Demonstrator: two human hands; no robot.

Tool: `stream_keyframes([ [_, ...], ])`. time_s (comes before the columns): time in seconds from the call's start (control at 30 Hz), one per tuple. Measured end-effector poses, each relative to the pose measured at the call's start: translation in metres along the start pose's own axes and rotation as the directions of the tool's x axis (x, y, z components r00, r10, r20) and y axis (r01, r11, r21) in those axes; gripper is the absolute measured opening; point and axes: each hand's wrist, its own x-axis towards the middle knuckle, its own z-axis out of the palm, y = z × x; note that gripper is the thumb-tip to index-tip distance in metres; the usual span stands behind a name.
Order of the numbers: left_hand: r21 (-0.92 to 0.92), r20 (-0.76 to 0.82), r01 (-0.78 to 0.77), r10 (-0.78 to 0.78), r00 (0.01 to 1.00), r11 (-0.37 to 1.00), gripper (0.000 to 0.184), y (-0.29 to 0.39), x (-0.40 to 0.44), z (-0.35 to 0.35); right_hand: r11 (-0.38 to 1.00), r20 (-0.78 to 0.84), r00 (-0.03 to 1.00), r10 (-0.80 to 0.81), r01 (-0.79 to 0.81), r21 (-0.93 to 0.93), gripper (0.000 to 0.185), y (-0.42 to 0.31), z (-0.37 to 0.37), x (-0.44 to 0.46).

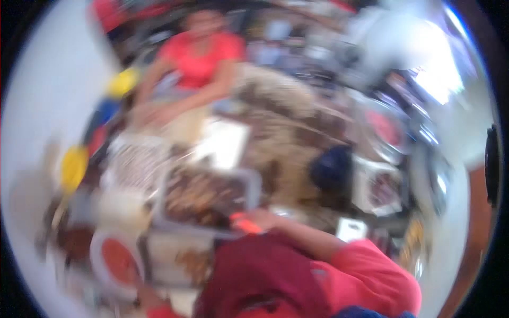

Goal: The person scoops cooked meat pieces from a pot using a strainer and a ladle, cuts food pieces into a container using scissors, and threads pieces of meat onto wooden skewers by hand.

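The right hand (262, 218) is at the near right corner of a pale tub (254, 192); a bright orange item (246, 224) shows at its fingers, though blur hides whether they pinch it. Brown pieces (199, 196) fill the tub, left of and beyond those fingers. The left hand (148, 295) is near a round white bowl (98, 246) with orange-red contents (117, 259); I cannot tell how its fingers stand. The step seems to be work at the tub; a next move calls for a sure grip and clearance over the rim.
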Motion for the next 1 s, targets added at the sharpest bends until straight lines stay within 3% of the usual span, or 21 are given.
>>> stream_keyframes([
  [0.03, 0.049, 0.030, -0.053, 0.052, 0.998, 0.997, 0.026, 0.024, 0.003, 0.021, 0.983, 0.010, 0.983, 0.182, -0.182, -0.010, 0.063, -0.005, 0.003, 0.000],
  [0.07, 0.084, 0.052, -0.094, 0.090, 0.995, 0.992, 0.026, 0.046, 0.000, 0.038, 0.979, -0.078, 0.977, 0.200, -0.202, -0.020, 0.067, 0.002, 0.010, 0.002],
  [0.1, 0.117, 0.062, -0.118, 0.112, 0.992, 0.986, 0.026, 0.066, -0.005, 0.050, 0.986, -0.074, 0.983, 0.169, -0.169, -0.003, 0.067, -0.020, -0.001, -0.005],
  [0.27, 0.146, 0.059, -0.197, 0.190, 0.980, 0.969, 0.026, 0.121, -0.036, 0.058, 0.939, -0.038, 0.945, 0.326, -0.319, 0.127, 0.066, -0.010, 0.008, 0.008],
  [0.37, 0.124, 0.060, -0.237, 0.231, 0.971, 0.964, 0.027, 0.134, -0.047, 0.048, 0.953, -0.118, 0.952, 0.281, -0.262, 0.153, 0.067, -0.006, 0.014, 0.008],
  [0.57, 0.088, 0.029, -0.289, 0.288, 0.957, 0.953, 0.027, 0.132, -0.069, 0.000, 0.948, -0.073, 0.962, 0.265, -0.246, 0.202, 0.071, -0.027, 0.000, 0.011],
  [0.67, 0.059, 0.020, -0.324, 0.323, 0.946, 0.944, 0.028, 0.144, -0.083, -0.002, 0.930, -0.058, 0.928, 0.368, -0.368, 0.008, 0.052, -0.024, -0.003, 0.021],
  [0.77, 0.029, 0.007, -0.366, 0.366, 0.931, 0.930, 0.028, 0.158, -0.095, -0.004, 0.945, -0.052, 0.944, 0.327, -0.325, 0.036, 0.055, -0.044, -0.009, 0.017],
  [0.87, 0.009, -0.004, -0.403, 0.403, 0.915, 0.915, 0.028, 0.170, -0.107, -0.008, 0.986, -0.229, 0.959, 0.165, -0.166, 0.014, 0.069, -0.019, 0.009, 0.027],
  [1.0, -0.038, -0.020, -0.471, 0.471, 0.882, 0.881, 0.029, 0.182, -0.126, -0.023, 0.990, -0.387, 0.913, 0.131, -0.143, -0.004, 0.062, -0.020, 0.016, 0.026],
])
